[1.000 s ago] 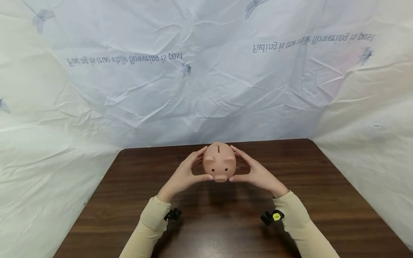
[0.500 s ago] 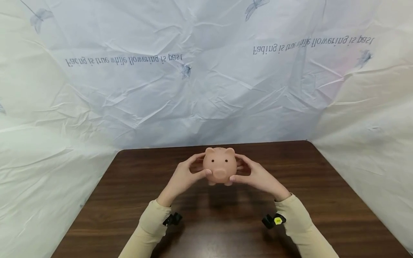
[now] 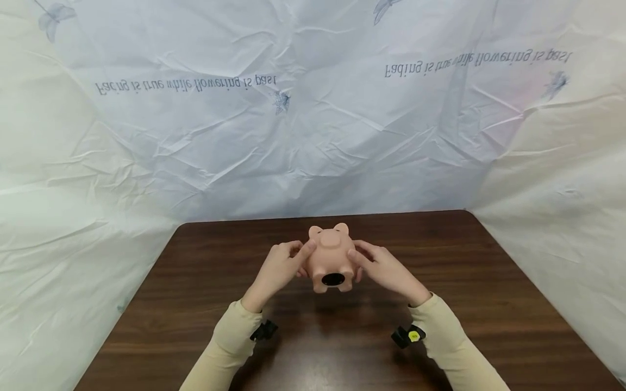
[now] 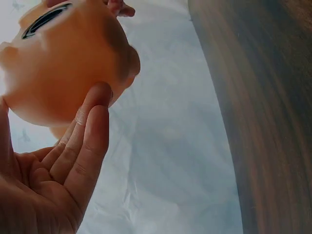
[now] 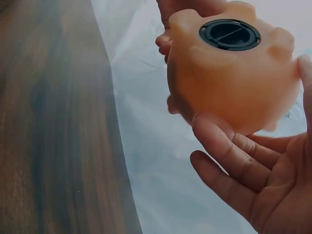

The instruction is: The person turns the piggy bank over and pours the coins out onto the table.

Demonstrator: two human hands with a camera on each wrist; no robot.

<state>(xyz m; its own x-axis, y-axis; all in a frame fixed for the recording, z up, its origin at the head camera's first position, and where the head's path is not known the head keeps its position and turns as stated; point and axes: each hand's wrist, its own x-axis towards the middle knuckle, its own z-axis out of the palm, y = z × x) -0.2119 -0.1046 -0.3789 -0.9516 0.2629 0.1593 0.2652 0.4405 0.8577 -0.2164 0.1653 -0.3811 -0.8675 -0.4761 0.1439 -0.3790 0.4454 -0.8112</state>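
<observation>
Between both hands a pink piggy bank [image 3: 333, 259] is held up off the table, tipped back so that its snout points up and its belly faces the head camera. A round black plug [image 5: 230, 35] sits in the belly among the stubby feet. My left hand [image 3: 279, 269] grips the pig's left side in the head view, thumb in front and fingers behind. On the opposite side my right hand [image 3: 388, 271] holds it the same way. In the left wrist view the fingertips [image 4: 97, 97] touch the pig's rounded body. The coin slot is hidden.
The dark wooden table [image 3: 323, 347] stretches below the hands, its far edge near a crumpled white sheet [image 3: 313, 136] with printed text. Black wrist cameras [image 3: 264, 330] are strapped at both sleeves.
The piggy bank has tilted backward: first its top slot showed, then its face, now its belly and black plug. Both hands turned with it and kept their hold.
</observation>
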